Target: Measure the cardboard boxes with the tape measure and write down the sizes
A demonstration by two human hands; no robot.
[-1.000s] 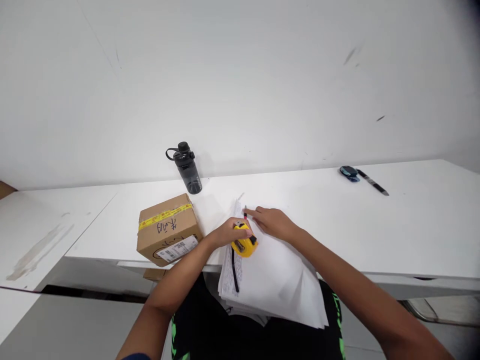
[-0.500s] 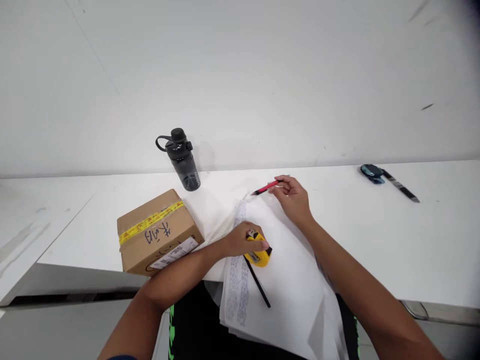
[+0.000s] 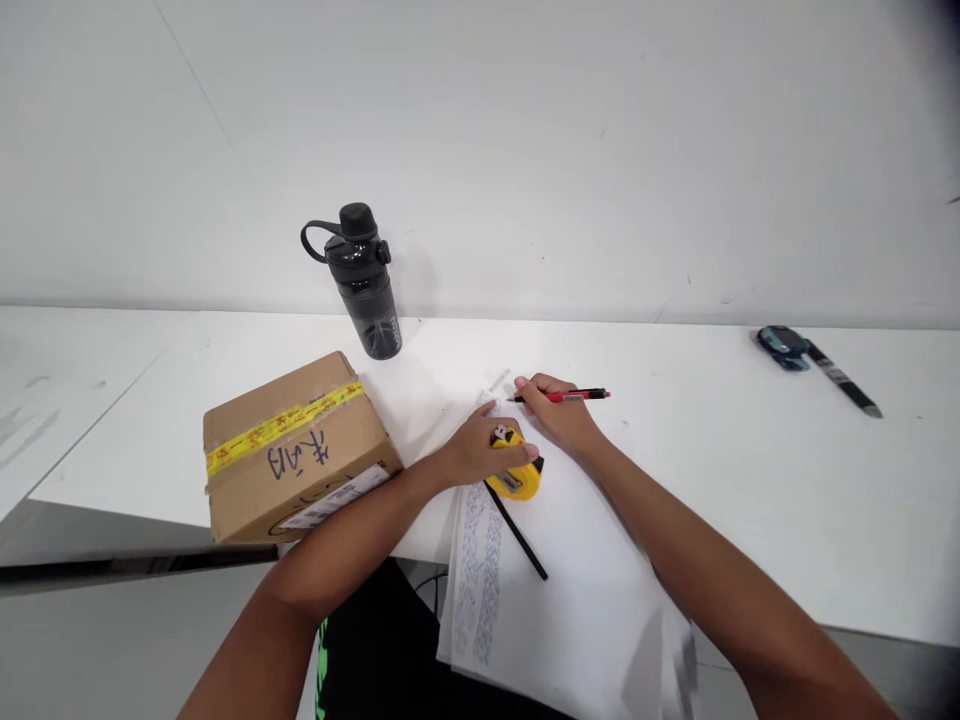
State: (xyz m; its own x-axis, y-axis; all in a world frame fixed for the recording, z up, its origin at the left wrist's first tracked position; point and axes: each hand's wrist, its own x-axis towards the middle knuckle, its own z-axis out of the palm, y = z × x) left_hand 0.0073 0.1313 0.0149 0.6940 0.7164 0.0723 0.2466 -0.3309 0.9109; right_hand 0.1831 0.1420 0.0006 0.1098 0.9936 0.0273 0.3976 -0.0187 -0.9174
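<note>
Carton (image 3: 296, 435) sits on the left part of the white table (image 3: 720, 480), with yellow tape across its top, handwritten characters and a white label on its near side. Black bottle (image 3: 367, 300) stands behind the carton, toward the wall (image 3: 480, 150), with its carry loop pointing left.

Left hand (image 3: 480, 450) is right of the carton, palm down, and grips the yellow tape measure (image 3: 516, 480). The thumb lies across the case; one finger extends toward the far edge of the paper sheets (image 3: 577, 590); the other fingers are partly hidden. The tape measure is over the left part of the sheets. Its black strap (image 3: 517, 532) trails toward the near side. The sheets extend past the near table edge; the left margin carries dense blue marks.

Right hand (image 3: 562, 412) is at the far end of the sheets, pinching the red-and-black pen (image 3: 574, 396) between thumb and fingers. The pen's tip points left; contact with the paper cannot be determined.

Dark blue device (image 3: 782, 345) lies at far right, beside a black-and-gray bar (image 3: 844, 380).
</note>
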